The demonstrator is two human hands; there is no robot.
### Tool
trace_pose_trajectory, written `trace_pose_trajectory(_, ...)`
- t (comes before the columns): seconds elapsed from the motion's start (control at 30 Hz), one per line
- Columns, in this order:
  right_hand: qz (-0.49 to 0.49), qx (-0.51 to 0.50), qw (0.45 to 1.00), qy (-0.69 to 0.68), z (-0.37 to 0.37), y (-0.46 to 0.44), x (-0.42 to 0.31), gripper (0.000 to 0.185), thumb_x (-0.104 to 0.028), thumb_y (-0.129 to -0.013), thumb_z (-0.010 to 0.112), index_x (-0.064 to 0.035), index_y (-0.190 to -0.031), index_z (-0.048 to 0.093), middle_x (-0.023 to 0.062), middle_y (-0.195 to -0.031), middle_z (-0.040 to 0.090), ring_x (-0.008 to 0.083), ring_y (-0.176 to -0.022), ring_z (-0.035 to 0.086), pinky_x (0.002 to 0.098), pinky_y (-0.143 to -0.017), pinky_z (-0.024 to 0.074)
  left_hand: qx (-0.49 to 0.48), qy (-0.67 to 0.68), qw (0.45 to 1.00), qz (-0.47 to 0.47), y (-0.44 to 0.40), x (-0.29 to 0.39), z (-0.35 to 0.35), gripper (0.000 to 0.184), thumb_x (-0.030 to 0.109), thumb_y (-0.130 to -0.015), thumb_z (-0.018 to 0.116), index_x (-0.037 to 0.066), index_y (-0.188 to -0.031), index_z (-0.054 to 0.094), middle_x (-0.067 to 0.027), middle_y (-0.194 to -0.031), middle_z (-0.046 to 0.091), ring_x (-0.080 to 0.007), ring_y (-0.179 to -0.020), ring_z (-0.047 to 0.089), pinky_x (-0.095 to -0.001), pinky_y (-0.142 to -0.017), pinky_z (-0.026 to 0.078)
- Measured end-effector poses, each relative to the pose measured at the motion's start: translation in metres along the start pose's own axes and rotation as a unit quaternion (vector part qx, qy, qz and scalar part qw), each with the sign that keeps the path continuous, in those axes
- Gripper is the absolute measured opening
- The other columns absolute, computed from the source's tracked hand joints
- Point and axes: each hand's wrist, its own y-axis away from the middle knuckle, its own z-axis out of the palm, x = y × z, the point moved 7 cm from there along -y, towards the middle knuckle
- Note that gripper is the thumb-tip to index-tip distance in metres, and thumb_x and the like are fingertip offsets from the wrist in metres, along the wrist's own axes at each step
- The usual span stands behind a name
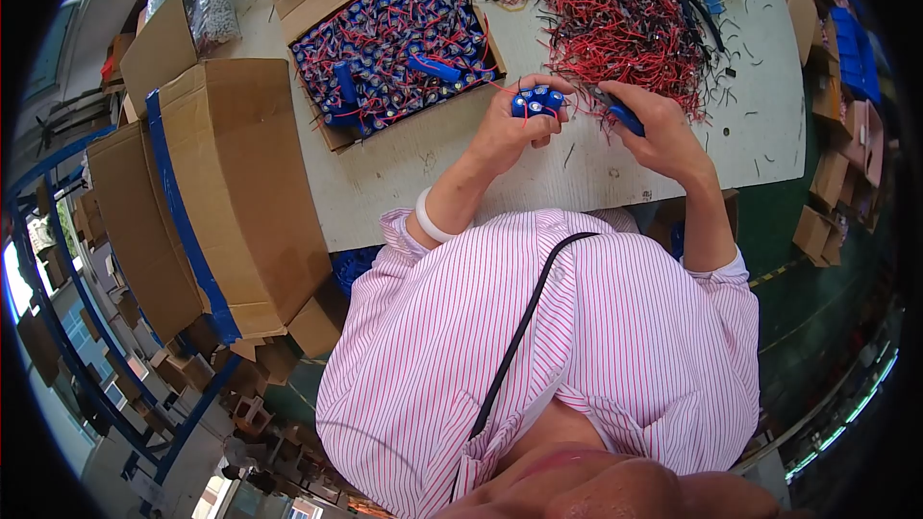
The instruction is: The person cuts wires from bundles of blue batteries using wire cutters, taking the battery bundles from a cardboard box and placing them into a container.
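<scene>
My left hand is closed around several blue cylindrical battery cells, their round ends facing up and thin red wires coming off them. In my right hand is a blue-handled cutting tool, probably wire cutters; its tip points toward the cells, a small gap apart. Just beyond both hands spreads a heap of red and black wire pieces. To the upper left, an open cardboard box is packed with upright blue cells with red wires, and a few cells lie on top.
A large open carton with blue tape stands left of the white table. Clear plastic bags lie at the upper left. Short black wire scraps dot the table's right side. Cardboard boxes and blue bins stand farther right.
</scene>
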Motion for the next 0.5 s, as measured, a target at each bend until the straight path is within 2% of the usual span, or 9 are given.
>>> trace_pose_trajectory(0.1, -0.050, 0.152, 0.986, -0.039, -0.012, 0.000, -0.008, 0.047, 0.001, -0.071, 0.059, -0.0027, -0.116, 0.051, 0.0163, -0.099, 0.059, 0.0312, -0.088, 0.060, 0.0357, -0.076, 0.0467, 0.002, 0.020, 1.000, -0.003, 0.002, 0.003, 0.004, 0.045, 0.002, -0.070, 0.062, 0.002, -0.113, 0.051, -0.0051, -0.082, 0.059, -0.0074, -0.064, 0.051, -0.0188, -0.049, 0.038)
trace_pose_trajectory(0.23, -0.091, 0.225, 0.961, -0.133, -0.009, -0.001, -0.034, 0.048, 0.006, -0.069, 0.059, -0.0028, -0.116, 0.051, 0.0151, -0.096, 0.059, 0.0279, -0.082, 0.061, 0.0328, -0.071, 0.0476, 0.014, 0.029, 0.999, 0.010, 0.001, 0.004, 0.005, 0.042, -0.002, -0.069, 0.059, 0.006, -0.110, 0.053, -0.0025, -0.080, 0.056, -0.0050, -0.058, 0.046, -0.0189, -0.047, 0.037)
trace_pose_trajectory(0.3, -0.103, 0.230, 0.954, -0.164, -0.003, -0.003, -0.040, 0.049, 0.006, -0.068, 0.060, -0.0025, -0.115, 0.051, 0.0144, -0.092, 0.059, 0.0265, -0.079, 0.060, 0.0323, -0.070, 0.0481, 0.020, 0.018, 0.999, 0.023, 0.001, 0.001, 0.002, 0.041, -0.001, -0.070, 0.059, 0.006, -0.110, 0.052, -0.0024, -0.080, 0.056, -0.0052, -0.058, 0.046, -0.0190, -0.047, 0.037)
trace_pose_trajectory(0.33, -0.131, 0.251, 0.945, -0.164, -0.002, -0.006, -0.048, 0.050, 0.007, -0.066, 0.060, -0.0020, -0.115, 0.052, 0.0141, -0.090, 0.059, 0.0263, -0.076, 0.060, 0.0321, -0.068, 0.0484, 0.026, 0.008, 0.999, 0.036, 0.001, 0.001, 0.001, 0.039, -0.001, -0.071, 0.059, 0.006, -0.109, 0.052, -0.0022, -0.080, 0.056, -0.0054, -0.058, 0.046, -0.0191, -0.048, 0.037)
trace_pose_trajectory(0.5, -0.154, 0.296, 0.931, -0.150, 0.009, -0.015, -0.052, 0.050, 0.007, -0.065, 0.060, -0.0008, -0.113, 0.052, 0.0151, -0.092, 0.059, 0.0278, -0.077, 0.061, 0.0326, -0.068, 0.0490, 0.001, 0.044, 0.998, 0.039, 0.000, -0.009, 0.002, 0.034, 0.002, -0.073, 0.063, 0.007, -0.104, 0.049, -0.0010, -0.080, 0.054, -0.0062, -0.059, 0.046, -0.0193, -0.049, 0.039)
